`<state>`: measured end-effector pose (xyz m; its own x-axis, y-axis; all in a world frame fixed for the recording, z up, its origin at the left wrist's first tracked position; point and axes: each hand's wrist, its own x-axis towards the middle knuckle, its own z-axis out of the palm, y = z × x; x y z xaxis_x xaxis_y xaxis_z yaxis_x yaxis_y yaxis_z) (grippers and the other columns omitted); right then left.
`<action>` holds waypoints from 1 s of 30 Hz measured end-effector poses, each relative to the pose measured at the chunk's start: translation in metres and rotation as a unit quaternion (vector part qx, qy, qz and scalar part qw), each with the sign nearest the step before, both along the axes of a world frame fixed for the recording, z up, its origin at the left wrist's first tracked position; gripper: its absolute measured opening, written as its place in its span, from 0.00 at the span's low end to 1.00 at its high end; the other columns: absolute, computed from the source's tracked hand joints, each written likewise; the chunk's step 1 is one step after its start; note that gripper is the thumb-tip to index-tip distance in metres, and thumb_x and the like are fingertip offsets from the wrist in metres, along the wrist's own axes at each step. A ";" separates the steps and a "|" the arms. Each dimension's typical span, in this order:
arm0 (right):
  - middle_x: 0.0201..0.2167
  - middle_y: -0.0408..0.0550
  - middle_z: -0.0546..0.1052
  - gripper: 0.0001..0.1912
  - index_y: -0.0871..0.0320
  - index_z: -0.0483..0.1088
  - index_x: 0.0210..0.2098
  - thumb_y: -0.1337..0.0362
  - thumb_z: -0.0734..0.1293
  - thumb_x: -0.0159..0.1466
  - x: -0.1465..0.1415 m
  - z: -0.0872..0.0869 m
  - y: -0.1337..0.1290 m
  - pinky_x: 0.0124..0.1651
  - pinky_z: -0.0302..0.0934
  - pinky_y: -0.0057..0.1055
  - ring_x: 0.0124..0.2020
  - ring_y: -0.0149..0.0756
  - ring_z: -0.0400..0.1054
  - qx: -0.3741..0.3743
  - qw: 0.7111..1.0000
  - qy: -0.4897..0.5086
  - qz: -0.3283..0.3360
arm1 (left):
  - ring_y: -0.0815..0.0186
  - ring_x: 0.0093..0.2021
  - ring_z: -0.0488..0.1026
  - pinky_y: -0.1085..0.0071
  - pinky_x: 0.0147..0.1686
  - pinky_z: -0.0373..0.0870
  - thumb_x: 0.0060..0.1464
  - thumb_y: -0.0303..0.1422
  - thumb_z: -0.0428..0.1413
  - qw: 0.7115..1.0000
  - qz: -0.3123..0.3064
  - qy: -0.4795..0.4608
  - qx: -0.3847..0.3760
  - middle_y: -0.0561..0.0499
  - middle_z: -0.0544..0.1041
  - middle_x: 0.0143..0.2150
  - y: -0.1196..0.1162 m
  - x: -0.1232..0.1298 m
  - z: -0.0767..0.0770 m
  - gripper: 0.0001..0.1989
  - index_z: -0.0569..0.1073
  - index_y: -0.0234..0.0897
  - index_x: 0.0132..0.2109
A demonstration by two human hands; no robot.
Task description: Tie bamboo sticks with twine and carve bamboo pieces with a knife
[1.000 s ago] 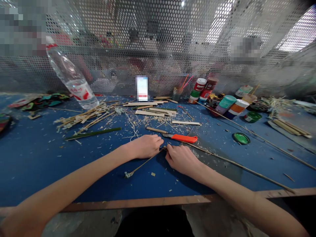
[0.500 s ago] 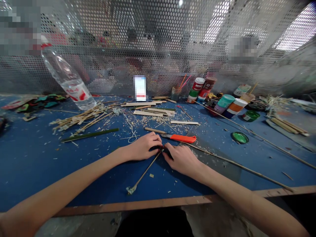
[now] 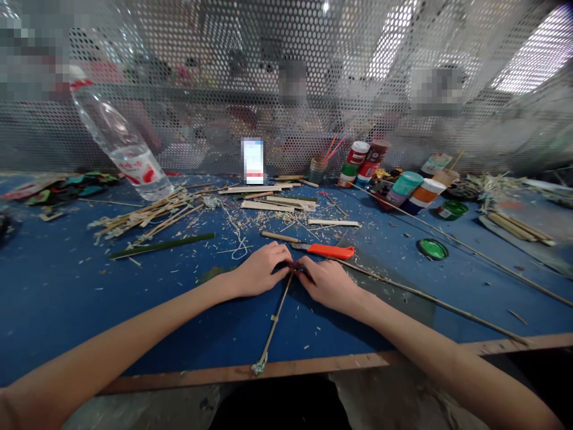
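My left hand [image 3: 262, 272] and my right hand [image 3: 329, 285] meet at the middle of the blue work table [image 3: 54, 298]. Their fingertips pinch the top end of a thin bamboo stick [image 3: 274, 322], and the fingers hide that end. The stick runs down towards the front edge and ends in a frayed, bound tip. A long thin bamboo rod [image 3: 430, 301] lies from beside my right hand off to the right. Just above my right hand rests a utility knife with an orange handle [image 3: 331, 252].
Bamboo strips and shavings [image 3: 147, 218] litter the table. Behind them stand a plastic water bottle [image 3: 128, 146] and paint jars [image 3: 416, 194]. A green lid [image 3: 433, 249] lies on the right. A perforated metal screen [image 3: 268, 101] closes the back; a wooden edge [image 3: 224, 375] runs along the front.
The stick's lower end has swung from lower left to nearly straight down, towards the table's front edge. My hands stay together at its top, and the view has shifted slightly.
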<state>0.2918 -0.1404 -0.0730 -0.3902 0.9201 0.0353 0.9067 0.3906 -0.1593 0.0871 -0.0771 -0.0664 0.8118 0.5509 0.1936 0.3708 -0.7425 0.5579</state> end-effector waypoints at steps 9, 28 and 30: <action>0.21 0.43 0.76 0.16 0.62 0.68 0.51 0.61 0.65 0.67 0.002 -0.006 -0.001 0.25 0.46 0.30 0.21 0.35 0.68 0.032 0.990 0.135 0.006 | 0.62 0.38 0.79 0.65 0.40 0.75 0.63 0.35 0.51 0.973 0.109 -0.094 -0.182 0.49 0.79 0.37 -0.016 0.010 0.005 0.06 0.69 0.38 0.44; 0.26 0.43 0.74 0.14 0.60 0.77 0.36 0.55 0.68 0.65 0.012 0.013 0.000 0.28 0.55 0.28 0.26 0.29 0.61 -0.196 0.876 0.440 0.001 | 0.65 0.37 0.73 0.68 0.36 0.71 0.59 0.33 0.57 0.969 0.075 -0.137 -0.190 0.49 0.77 0.40 -0.028 0.001 0.019 0.07 0.77 0.39 0.44; 0.22 0.40 0.69 0.14 0.60 0.76 0.35 0.54 0.69 0.63 0.014 0.013 0.001 0.25 0.51 0.27 0.23 0.27 0.57 -0.241 0.849 0.471 -0.004 | 0.65 0.36 0.72 0.69 0.35 0.71 0.60 0.33 0.57 0.977 0.064 -0.145 -0.142 0.49 0.75 0.40 -0.028 0.001 0.015 0.07 0.77 0.39 0.43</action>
<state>0.3054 -0.1395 -0.0598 -0.3912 0.9188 -0.0525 0.2914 0.0696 -0.9541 0.0878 -0.1052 -0.0512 0.6670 0.7088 0.2296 0.2454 -0.5000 0.8305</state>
